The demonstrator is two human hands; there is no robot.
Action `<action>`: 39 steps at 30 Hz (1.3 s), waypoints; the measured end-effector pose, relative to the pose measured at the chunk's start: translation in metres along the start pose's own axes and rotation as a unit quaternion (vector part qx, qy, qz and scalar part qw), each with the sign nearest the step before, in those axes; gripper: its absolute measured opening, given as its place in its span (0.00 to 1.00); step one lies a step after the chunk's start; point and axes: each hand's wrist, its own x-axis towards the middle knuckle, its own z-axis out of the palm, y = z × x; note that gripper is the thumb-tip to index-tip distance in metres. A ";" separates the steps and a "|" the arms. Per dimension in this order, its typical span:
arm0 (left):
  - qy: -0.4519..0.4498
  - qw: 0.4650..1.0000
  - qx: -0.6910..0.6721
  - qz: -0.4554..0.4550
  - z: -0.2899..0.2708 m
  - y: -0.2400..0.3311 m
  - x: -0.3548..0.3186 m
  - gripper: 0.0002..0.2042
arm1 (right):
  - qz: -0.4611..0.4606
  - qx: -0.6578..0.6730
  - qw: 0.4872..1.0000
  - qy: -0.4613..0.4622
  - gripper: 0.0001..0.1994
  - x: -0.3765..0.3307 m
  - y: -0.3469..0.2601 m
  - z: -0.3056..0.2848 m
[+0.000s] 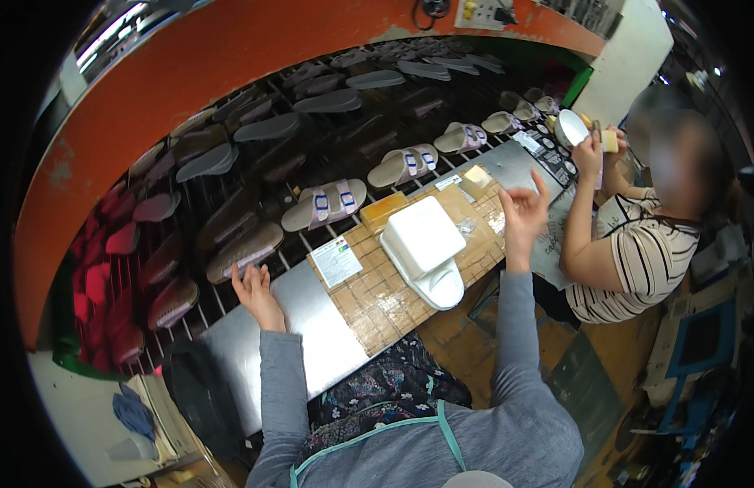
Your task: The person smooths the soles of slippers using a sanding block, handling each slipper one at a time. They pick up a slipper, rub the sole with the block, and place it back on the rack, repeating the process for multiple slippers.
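The left hand (261, 299) has its fingers at the near edge of a brownish sandal (245, 250); whether they grip it cannot be told. The right hand (523, 218) is empty, fingers spread, a pale block (476, 182) just left of them. Right of the left fingers, sandals (299, 217) have buckled straps in place; grey soles (267, 128) farther beyond show none.

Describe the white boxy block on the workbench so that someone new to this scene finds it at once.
In front of the orange beam, find the metal workbench, then the tan gridded board lying on it. The white block stands near the board's middle. Its tall white body sets it apart from the low yellow-orange block beside it.
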 end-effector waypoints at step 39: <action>-0.230 0.970 0.036 0.063 -0.036 0.218 -0.134 0.11 | -0.301 0.107 0.832 -0.453 0.40 -0.210 -0.225 0.114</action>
